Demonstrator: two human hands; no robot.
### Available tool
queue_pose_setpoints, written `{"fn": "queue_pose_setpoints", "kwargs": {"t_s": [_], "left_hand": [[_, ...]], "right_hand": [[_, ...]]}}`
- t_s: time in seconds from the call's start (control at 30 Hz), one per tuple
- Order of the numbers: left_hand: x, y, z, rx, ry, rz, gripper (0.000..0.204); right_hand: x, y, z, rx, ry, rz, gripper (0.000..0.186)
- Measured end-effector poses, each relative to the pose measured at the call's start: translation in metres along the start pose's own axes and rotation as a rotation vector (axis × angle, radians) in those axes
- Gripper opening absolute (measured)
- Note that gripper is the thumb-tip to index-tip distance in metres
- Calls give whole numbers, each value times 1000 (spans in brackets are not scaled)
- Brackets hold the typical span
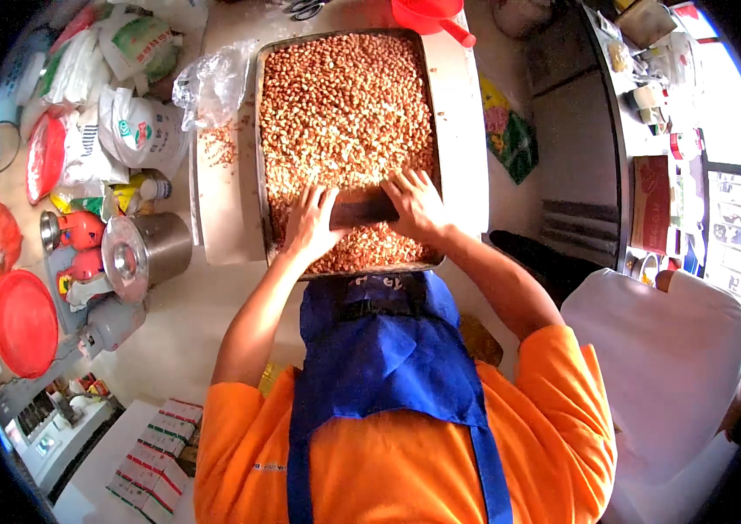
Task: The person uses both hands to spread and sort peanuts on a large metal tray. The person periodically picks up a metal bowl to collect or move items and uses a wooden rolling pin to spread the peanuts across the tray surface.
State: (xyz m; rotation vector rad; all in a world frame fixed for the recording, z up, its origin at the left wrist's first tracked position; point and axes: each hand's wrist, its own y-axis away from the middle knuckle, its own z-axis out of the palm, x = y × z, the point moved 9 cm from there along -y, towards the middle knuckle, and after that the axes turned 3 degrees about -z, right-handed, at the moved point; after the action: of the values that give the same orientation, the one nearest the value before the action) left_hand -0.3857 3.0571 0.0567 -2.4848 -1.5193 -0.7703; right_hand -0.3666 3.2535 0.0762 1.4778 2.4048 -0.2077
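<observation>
A large dark-rimmed tray (260, 140) on the table is filled with shelled peanuts (344, 113), many in reddish skins and some pale. Across its near part lies a dark brown block (363, 211), flat and oblong, perhaps wood, resting on the nuts. My left hand (310, 224) grips the block's left end, fingers pointing away from me. The right end is held by my right hand (418, 206), its fingers bent over the top. Both thumbs are close to the block's near side; its underside is hidden.
A crumpled clear plastic bag (213, 83) and bits of peanut skin (218, 147) lie left of the tray. At the far edge are a red scoop (430, 14) and scissors (307, 9). A steel pot (157, 249) stands left, a white-covered chair (658, 358) right.
</observation>
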Motion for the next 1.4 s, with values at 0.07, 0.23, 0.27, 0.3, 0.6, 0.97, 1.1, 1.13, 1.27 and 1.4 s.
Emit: {"fn": "queue_pose_setpoints", "kwargs": {"t_s": [0.07,0.23,0.27,0.3,0.6,0.97,1.1,1.13,1.27,1.4], "left_hand": [[1,21,5,-19,66,-20,104],[14,27,14,190,-40,34,107],[12,18,11,216,-74,1,108],[3,-6,6,241,-105,-53,109],[-9,-62,-17,451,-145,-90,103],[-41,24,-7,470,386,-266,23],[-89,-31,-32,579,-87,-434,73],[-106,-45,-28,576,-129,-477,88],[-128,-85,-11,520,14,-490,91],[-89,-105,9,526,175,-263,54]], "right_hand": [[-11,25,0,-17,-65,42,87],[-10,37,29,50,41,163,101],[-10,29,24,100,91,210,107],[3,8,22,109,41,245,117],[38,-44,-8,368,-42,229,97],[9,25,-11,239,-322,77,54],[61,-31,-13,449,-261,295,92],[82,-48,1,378,-415,404,101],[97,-89,15,32,-118,625,103],[78,-99,46,-40,-182,605,103]]}}
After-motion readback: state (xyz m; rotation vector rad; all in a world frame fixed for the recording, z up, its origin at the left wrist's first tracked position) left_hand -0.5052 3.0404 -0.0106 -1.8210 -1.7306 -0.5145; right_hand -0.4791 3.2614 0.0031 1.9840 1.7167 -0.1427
